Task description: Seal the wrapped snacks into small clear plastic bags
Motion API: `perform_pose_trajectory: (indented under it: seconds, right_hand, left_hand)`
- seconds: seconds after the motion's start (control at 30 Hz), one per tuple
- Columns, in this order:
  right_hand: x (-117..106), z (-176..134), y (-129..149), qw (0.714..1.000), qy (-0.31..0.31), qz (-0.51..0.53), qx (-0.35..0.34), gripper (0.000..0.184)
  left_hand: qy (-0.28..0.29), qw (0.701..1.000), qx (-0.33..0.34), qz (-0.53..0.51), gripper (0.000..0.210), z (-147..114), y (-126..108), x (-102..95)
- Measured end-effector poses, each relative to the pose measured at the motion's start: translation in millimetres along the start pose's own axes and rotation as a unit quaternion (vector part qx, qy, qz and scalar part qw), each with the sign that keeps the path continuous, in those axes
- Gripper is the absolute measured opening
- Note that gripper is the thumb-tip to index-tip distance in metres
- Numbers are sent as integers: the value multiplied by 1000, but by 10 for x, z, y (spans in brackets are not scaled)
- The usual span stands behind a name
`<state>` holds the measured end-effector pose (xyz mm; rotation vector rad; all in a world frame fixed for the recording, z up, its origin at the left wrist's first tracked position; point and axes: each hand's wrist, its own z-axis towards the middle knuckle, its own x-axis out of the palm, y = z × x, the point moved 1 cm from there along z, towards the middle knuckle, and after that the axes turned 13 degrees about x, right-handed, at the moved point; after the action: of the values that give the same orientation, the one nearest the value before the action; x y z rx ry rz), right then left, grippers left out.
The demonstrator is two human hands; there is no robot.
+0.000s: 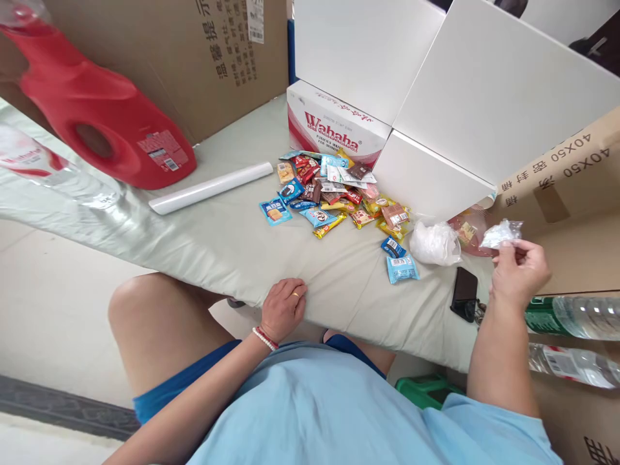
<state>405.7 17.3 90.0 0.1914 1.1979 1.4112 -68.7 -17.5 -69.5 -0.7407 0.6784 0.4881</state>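
Out to the right, my right hand (520, 274) pinches a small clear plastic packet (502, 234) with whitish contents I cannot make out. Below the packet lies a reddish see-through container (469, 231), beside a bundle of white plastic film or bags (434, 243). My left hand (284, 309) rests on the front edge of the cloth-covered table (232, 248), fingers curled in and nothing visible in them. Ahead of it is a heap of small wrapped snacks (334, 194), with a light blue snack packet (402, 269) nearer on the right.
A white roll (212, 188), a red detergent jug (101, 103) and a clear water bottle (58, 168) lie or stand left. Behind the snacks stand a Wahaha carton (334, 123) and white boxes (431, 177). A black phone (464, 294) and a cardboard box (571, 213) are right.
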Motion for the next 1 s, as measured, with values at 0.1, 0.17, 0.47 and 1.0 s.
perform_pose_trajectory:
  seconds: [0.1, 0.17, 0.47, 1.0]
  right_hand:
    - [8, -686, 455, 989, 73, 125, -41, 24]
    - [154, -1291, 723, 960, 227, 111, -118, 10]
    - [685, -2813, 953, 830, 514, 213, -26, 21]
    - [808, -2538, 839, 712, 458, 334, 415, 38]
  left_hand:
    - [-21, 962, -161, -220, 16, 156, -135, -90]
    - [1, 871, -267, -412, 28, 296, -273, -137]
    - [-15, 764, -333, -552, 49, 383, -385, -240]
    - [-70, 735, -325, -592, 43, 234, -168, -337]
